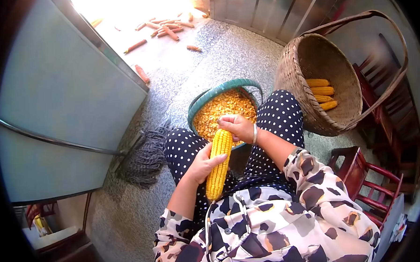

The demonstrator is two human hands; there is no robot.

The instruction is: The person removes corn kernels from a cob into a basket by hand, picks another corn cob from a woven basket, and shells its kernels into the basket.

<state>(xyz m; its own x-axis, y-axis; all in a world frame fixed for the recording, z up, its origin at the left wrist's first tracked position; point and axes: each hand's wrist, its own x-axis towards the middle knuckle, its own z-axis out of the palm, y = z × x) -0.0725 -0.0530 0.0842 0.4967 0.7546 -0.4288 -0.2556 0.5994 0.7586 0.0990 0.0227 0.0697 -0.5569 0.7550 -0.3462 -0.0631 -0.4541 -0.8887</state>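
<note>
A yellow ear of corn (218, 170) lies lengthwise over my lap, its rows of kernels mostly whole. My left hand (206, 163) is wrapped round its middle, with the thumb across the front. At the far tip of the ear, my right hand (238, 128) has its fingers bent and pressed together; whether they pinch a kernel or the ear's end is too small to tell. Beneath the hands, between my knees, stands a green-rimmed basket (204, 103) filled with loose corn kernels (225, 107).
A large wicker basket (289, 71) with several corn ears (321, 92) leans at the right, near red wooden chairs (367, 185). Bare cobs (168, 30) lie scattered by the bright doorway. A grey mop head (148, 155) rests beside the blue-grey door panel (63, 100) at left.
</note>
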